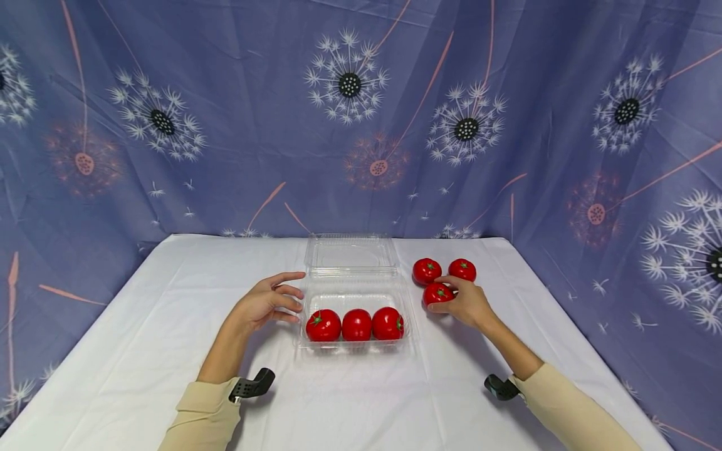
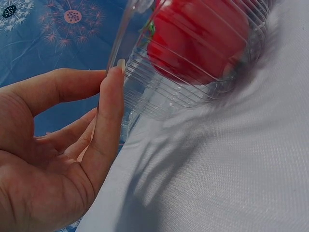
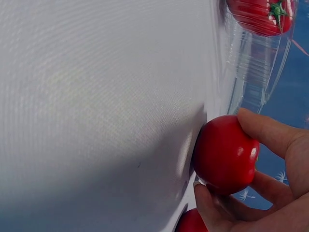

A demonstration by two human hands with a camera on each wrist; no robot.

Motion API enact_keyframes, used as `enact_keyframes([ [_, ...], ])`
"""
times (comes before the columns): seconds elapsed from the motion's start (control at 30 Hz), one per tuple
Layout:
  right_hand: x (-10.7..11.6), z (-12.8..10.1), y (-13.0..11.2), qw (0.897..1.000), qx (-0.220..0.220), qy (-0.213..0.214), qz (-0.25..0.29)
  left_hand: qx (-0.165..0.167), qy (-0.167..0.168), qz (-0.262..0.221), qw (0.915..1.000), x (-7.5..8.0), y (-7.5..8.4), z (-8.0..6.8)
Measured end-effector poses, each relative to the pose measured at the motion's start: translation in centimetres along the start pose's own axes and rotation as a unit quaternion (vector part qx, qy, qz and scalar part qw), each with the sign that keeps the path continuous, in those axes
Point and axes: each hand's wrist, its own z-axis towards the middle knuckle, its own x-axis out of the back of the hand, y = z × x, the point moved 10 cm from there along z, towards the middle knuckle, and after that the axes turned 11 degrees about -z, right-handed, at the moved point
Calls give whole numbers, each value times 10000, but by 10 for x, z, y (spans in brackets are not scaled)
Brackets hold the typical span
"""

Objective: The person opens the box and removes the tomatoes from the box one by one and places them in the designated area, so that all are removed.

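Observation:
Three red tomatoes (image 1: 356, 325) sit in a row in the front of a clear plastic clamshell box (image 1: 355, 346), whose lid (image 1: 352, 254) lies folded back behind it. My left hand (image 1: 265, 305) is at the box's left side, fingers spread and gently bent, with fingertips (image 2: 113, 82) right at the rim. To the right of the box, my right hand (image 1: 467, 303) grips a red tomato (image 3: 224, 154) between thumb and fingers, close over the cloth. Its green stem top faces up in the head view.
Just behind the gripped tomato are two more tomatoes, one at left (image 1: 426, 271) and one at right (image 1: 462, 269). A white cloth (image 1: 361, 407) covers the table. Behind it hangs a blue curtain (image 1: 254, 125) with a dandelion print.

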Motion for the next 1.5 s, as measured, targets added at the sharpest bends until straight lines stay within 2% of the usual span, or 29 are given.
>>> enact_keyframes([
  [0.3,1,-1,-4,9999,41,-47,90,-10,38,-44,10000,2,1,0],
  [0.47,2,-1,-5,9999,92,-70,-38,-7,8,-25,10000,1,0,0],
  [0.7,18,0,-17,9995,215,35,-213,-22,7,-33,10000,-1,0,0],
  [0.93,35,2,-47,9985,459,260,-145,-11,48,0,10000,0,0,0],
  [1.07,33,1,-68,9984,543,99,115,8,67,9,10000,-1,0,-1],
  [1.3,22,-1,-105,9962,842,-223,6,-6,58,-3,10000,-2,1,-3],
  [1.5,8,-3,-138,9910,1182,-585,235,3,30,-27,10000,-2,1,-1],
])
